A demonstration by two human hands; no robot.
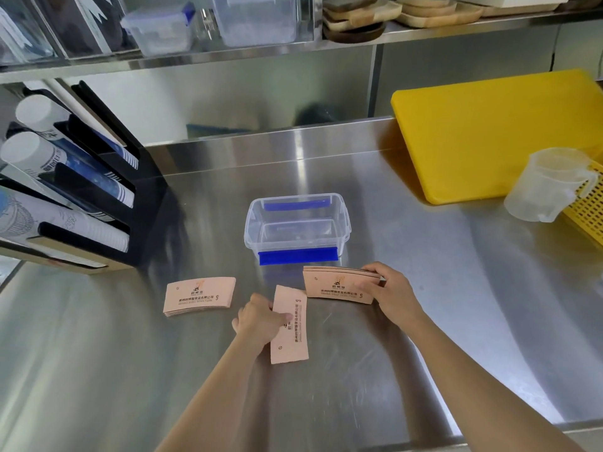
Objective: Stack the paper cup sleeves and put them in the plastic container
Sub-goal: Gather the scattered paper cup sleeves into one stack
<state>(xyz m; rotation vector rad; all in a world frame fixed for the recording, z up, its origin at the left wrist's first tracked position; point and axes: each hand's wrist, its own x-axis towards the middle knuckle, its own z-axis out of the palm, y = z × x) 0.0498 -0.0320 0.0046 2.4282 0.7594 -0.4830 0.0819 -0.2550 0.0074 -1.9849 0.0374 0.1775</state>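
Setting: café or commercial kitchen prep area. Stainless steel counter point(424, 305); left of it, black rack of paper cups point(65, 177); behind it, steel shelf point(228, 55) holding wooden trays point(359, 17); at right, yellow cutting board point(489, 132), measuring jug point(548, 184).

Sleeve stacks point(199, 296) before container point(297, 223)

Left hand point(257, 319) grips one sleeve point(289, 324) near the tabletop point(424, 305) front edge. Right hand point(390, 293) grips a sleeve stack point(337, 287). A second stack point(199, 296) lies flat, left. The open container point(297, 223) stands just behind, mid-tabletop.
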